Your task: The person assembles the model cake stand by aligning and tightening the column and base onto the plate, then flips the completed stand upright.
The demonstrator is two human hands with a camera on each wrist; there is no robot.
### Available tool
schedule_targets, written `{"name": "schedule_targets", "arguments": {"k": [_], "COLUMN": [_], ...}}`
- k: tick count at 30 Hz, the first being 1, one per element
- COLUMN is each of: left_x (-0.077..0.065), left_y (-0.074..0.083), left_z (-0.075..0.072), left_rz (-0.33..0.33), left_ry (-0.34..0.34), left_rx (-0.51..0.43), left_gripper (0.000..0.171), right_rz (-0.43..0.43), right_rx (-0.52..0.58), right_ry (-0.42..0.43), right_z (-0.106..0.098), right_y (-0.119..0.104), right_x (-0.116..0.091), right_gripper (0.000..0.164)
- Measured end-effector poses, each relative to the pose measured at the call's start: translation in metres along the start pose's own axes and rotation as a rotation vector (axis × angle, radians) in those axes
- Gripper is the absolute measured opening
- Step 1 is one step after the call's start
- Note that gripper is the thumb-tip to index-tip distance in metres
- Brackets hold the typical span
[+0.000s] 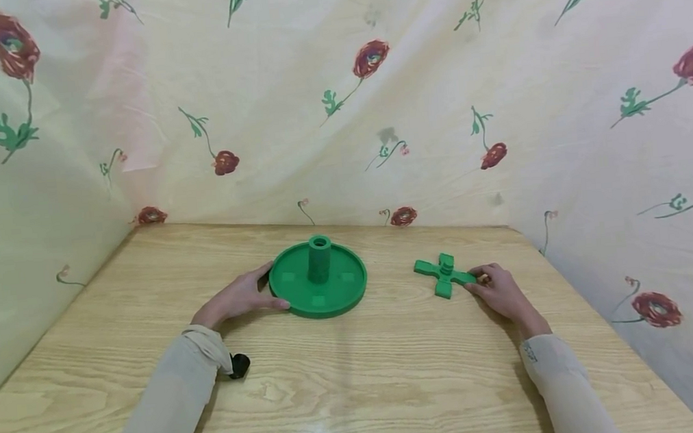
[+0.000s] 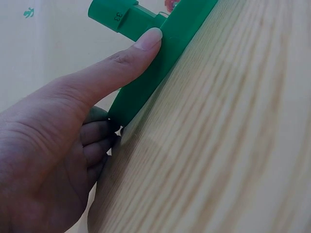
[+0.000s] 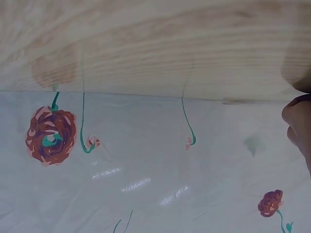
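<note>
A round green base (image 1: 295,300) with a raised rim lies flat on the wooden table, and a hollow post (image 1: 320,263) stands upright at its centre. My left hand (image 1: 243,295) grips its left edge, thumb at the front of the rim and fingers round the far side. In the left wrist view the thumb presses the side of the base (image 2: 170,53), and the post (image 2: 114,17) bears the mark "33". To the right, my right hand (image 1: 501,292) pinches one arm of a green cross-shaped piece (image 1: 444,277) with a short central stub. The right wrist view catches only part of that hand (image 3: 300,121).
The wooden table (image 1: 361,380) meets a flower-patterned cloth (image 1: 288,111) hanging behind it and on both sides. A small black object (image 1: 239,365) sits at my left cuff.
</note>
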State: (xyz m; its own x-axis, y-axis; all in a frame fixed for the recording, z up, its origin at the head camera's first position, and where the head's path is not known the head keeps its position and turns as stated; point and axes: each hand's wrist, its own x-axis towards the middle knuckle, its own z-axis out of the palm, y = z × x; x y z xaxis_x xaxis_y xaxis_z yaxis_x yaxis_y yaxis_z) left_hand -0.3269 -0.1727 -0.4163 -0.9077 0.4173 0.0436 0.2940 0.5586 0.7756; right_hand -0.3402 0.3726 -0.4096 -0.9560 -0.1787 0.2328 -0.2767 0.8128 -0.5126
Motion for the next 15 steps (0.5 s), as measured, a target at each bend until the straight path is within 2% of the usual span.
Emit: {"name": "schedule_targets", "arguments": {"k": [15], "left_x": [-0.0011], "left_y": [0.0028], "left_z": [-0.0002], "left_rz": [0.011], "left_ry": [-0.001], "left_rx": [-0.014], "left_gripper": [0.114], "right_rz": [-0.062], "right_rx": [0.015], "right_ry": [0.075], "right_z": [-0.0016], "right_y": [-0.0088], "right_x": [-0.0066], "right_gripper": [0.034]}}
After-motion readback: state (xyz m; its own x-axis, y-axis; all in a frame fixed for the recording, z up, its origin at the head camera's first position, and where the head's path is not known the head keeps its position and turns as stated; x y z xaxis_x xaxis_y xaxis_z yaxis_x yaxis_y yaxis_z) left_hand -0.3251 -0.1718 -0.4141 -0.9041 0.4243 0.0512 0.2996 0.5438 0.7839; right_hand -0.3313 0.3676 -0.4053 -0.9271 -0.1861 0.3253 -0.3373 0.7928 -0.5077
